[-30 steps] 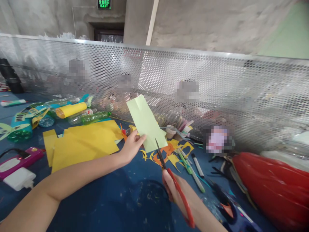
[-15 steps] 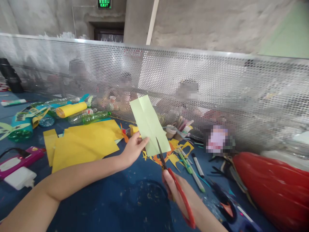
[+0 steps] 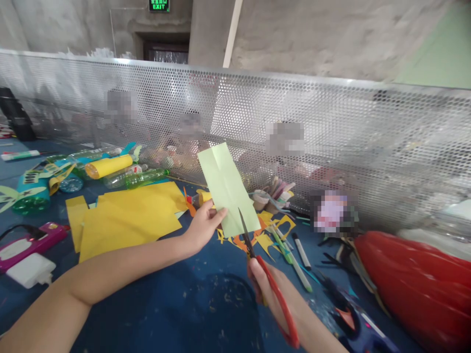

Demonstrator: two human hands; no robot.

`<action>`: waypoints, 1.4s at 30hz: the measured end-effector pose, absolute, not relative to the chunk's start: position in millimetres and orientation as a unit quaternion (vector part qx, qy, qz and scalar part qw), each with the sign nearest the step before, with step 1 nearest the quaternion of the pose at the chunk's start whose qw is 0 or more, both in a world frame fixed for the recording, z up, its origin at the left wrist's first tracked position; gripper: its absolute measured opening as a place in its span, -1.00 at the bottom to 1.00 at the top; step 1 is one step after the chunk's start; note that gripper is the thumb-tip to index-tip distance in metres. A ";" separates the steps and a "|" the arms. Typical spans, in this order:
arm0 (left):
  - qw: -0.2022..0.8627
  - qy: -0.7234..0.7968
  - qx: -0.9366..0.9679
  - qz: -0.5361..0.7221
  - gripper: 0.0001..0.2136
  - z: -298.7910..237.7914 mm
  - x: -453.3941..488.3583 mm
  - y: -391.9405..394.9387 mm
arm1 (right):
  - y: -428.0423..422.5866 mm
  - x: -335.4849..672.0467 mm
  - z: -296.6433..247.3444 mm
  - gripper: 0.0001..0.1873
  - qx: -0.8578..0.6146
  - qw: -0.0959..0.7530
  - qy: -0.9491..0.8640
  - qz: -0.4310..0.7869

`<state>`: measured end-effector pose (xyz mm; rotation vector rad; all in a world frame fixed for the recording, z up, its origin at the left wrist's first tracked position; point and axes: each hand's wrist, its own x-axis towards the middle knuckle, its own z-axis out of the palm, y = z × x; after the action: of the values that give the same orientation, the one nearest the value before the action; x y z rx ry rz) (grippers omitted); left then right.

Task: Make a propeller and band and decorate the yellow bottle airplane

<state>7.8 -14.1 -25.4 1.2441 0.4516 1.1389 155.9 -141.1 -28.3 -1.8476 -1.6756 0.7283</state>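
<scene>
Between thumb and fingers, my left hand [image 3: 206, 225] pinches the left edge of a creased light green sheet of paper [image 3: 226, 184]. My right hand [image 3: 270, 289] is wrapped around the handles of red-handled scissors [image 3: 277, 299]. Their dark blades [image 3: 246, 233] overlap the paper's lower right part, the tip pointing up. Whether the blades have cut into it I cannot tell. Beneath the paper, yellow and orange paper scraps [image 3: 267, 242] lie on the blue table [image 3: 176, 304].
Yellow sheets [image 3: 128, 215] lie left of my hands, with plastic bottles [image 3: 147, 179] behind them. Markers [image 3: 301, 252], a glue gun [image 3: 362, 318] and a shiny red object [image 3: 415, 284] are on the right. A magenta power strip [image 3: 40, 242] sits far left. A perforated metal screen [image 3: 235, 108] stands behind.
Almost nothing differs. The paper's upper edge and the scissors have shifted very slightly; both hands keep their hold.
</scene>
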 end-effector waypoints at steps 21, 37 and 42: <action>0.645 0.195 0.544 0.500 -0.57 -25.1 7.2 -14.1 | -141.5 154.9 -30.0 -0.48 -0.692 0.300 -0.610 0.241; 0.647 0.199 0.540 0.501 -0.61 -27.8 8.3 -10.7 | -139.1 156.3 -33.0 -0.51 -0.694 0.316 -0.601 0.239; 0.642 0.206 0.542 0.502 -0.63 -27.9 7.7 -10.1 | -137.9 157.1 -32.5 -0.51 -0.695 0.304 -0.624 0.190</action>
<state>7.7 -10.1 -27.9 1.2355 0.4697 1.1443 157.1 -137.9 -32.5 -1.8405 -1.6528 0.5036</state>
